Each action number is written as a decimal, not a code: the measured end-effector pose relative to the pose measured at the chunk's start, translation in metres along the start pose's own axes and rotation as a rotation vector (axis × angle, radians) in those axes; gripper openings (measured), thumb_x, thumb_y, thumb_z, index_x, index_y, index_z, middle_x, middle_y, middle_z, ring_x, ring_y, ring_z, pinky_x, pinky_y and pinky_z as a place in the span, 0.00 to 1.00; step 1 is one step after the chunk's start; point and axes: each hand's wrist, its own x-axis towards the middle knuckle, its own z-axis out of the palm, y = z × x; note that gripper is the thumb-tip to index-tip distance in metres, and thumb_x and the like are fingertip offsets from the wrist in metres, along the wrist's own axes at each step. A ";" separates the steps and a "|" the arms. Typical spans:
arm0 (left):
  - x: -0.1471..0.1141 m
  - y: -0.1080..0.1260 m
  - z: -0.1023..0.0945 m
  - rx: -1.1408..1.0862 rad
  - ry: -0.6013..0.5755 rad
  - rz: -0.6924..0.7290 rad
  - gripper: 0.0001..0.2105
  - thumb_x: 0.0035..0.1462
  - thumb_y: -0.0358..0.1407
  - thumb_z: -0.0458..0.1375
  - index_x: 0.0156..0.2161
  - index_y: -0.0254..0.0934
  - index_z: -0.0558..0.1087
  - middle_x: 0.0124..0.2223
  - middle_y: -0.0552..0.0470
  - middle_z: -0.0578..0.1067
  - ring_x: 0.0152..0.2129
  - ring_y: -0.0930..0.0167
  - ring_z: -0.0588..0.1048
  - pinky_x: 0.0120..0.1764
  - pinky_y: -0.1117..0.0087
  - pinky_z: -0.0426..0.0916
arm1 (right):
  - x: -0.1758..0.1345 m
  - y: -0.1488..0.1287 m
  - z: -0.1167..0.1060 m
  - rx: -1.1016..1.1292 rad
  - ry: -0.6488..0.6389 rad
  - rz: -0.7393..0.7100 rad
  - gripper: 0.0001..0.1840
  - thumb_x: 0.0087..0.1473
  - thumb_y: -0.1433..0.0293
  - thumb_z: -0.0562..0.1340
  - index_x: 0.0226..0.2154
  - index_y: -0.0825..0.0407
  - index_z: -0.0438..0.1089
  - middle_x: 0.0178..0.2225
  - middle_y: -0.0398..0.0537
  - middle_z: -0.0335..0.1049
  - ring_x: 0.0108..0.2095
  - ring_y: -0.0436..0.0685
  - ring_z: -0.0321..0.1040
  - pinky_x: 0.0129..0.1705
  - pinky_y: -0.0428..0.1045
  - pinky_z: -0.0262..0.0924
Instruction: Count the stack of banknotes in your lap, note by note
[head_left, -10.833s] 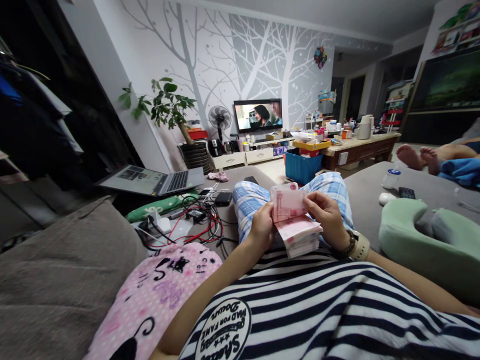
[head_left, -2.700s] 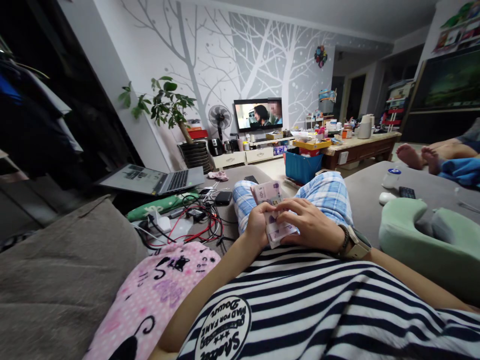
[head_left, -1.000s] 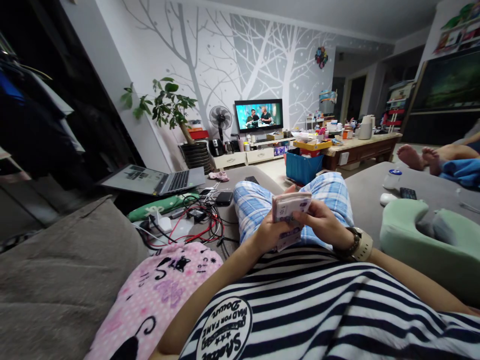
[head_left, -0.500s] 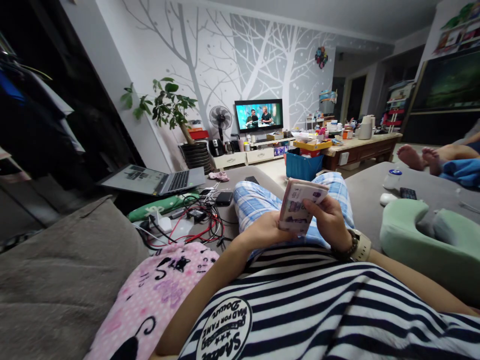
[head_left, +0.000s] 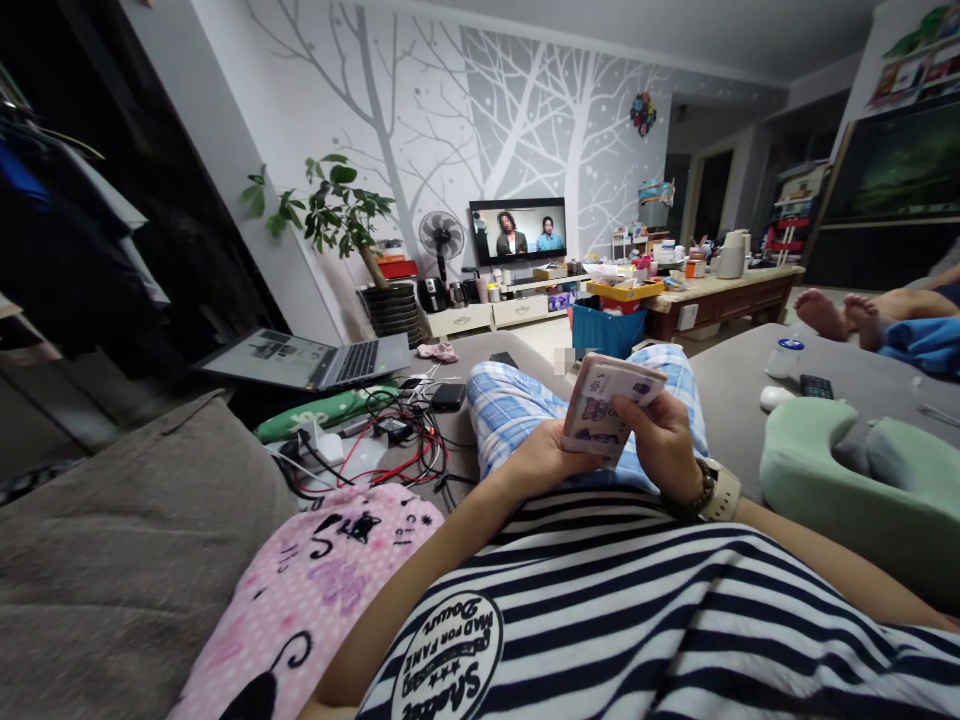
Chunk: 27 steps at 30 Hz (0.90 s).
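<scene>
Over my lap I hold a stack of cards (head_left: pixel 596 405) tilted up toward me, pale with purple pictures and a "5" near the top corner. My left hand (head_left: pixel 546 455) is closed around its lower left side, its fingers mostly hidden behind. My right hand (head_left: pixel 666 440) grips the right side, thumb across the front face. On that wrist are a pale watch (head_left: pixel 721 490) and a dark beaded bracelet (head_left: pixel 701 485). Blue checked trousers (head_left: pixel 499 405) cover my legs beneath the cards.
Left are a laptop (head_left: pixel 315 362), tangled cables (head_left: pixel 405 440) and a pink blanket (head_left: pixel 337 590). A green neck pillow (head_left: pixel 802 450), white mouse (head_left: pixel 776 398) and remote (head_left: pixel 816 386) lie right. Another person's feet (head_left: pixel 836 310) rest beyond. Ahead are a blue bin (head_left: pixel 607 330) and television (head_left: pixel 519 232).
Both hands and the stack of cards have shifted slightly to the right, and my right thumb still lies across its face. The television picture is different.
</scene>
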 end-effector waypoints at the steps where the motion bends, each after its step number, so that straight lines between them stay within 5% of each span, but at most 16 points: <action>1: 0.001 0.000 0.000 -0.024 0.002 -0.005 0.16 0.44 0.37 0.72 0.39 0.33 0.82 0.40 0.46 0.83 0.36 0.66 0.79 0.50 0.60 0.72 | 0.000 0.000 0.000 -0.004 0.015 -0.002 0.13 0.52 0.58 0.71 0.36 0.49 0.78 0.34 0.46 0.81 0.34 0.57 0.74 0.38 0.52 0.73; 9: 0.003 -0.010 0.001 0.010 0.074 0.039 0.18 0.46 0.41 0.72 0.41 0.34 0.83 0.42 0.46 0.84 0.39 0.64 0.81 0.48 0.64 0.73 | 0.002 0.001 0.002 0.011 0.070 0.018 0.12 0.50 0.59 0.72 0.35 0.49 0.78 0.32 0.45 0.81 0.33 0.56 0.74 0.37 0.51 0.72; 18: 0.002 -0.009 -0.004 0.182 0.091 0.143 0.17 0.54 0.44 0.66 0.41 0.31 0.82 0.40 0.43 0.83 0.38 0.62 0.80 0.46 0.62 0.73 | 0.003 -0.009 -0.001 0.063 -0.154 -0.055 0.17 0.50 0.59 0.73 0.42 0.46 0.80 0.41 0.47 0.82 0.42 0.61 0.78 0.46 0.55 0.74; 23: -0.001 0.008 -0.004 0.388 0.062 0.178 0.17 0.56 0.45 0.64 0.42 0.33 0.81 0.42 0.43 0.82 0.40 0.61 0.79 0.47 0.59 0.72 | 0.000 -0.006 -0.003 -0.026 -0.164 -0.051 0.15 0.55 0.58 0.70 0.43 0.47 0.81 0.37 0.48 0.83 0.36 0.60 0.78 0.41 0.56 0.75; 27: -0.013 0.036 -0.008 0.792 0.327 0.187 0.25 0.45 0.40 0.72 0.49 0.34 0.79 0.50 0.40 0.78 0.50 0.55 0.74 0.56 0.52 0.66 | -0.001 -0.008 -0.004 -0.190 -0.163 -0.181 0.11 0.59 0.62 0.67 0.44 0.47 0.80 0.39 0.48 0.81 0.38 0.59 0.77 0.43 0.56 0.73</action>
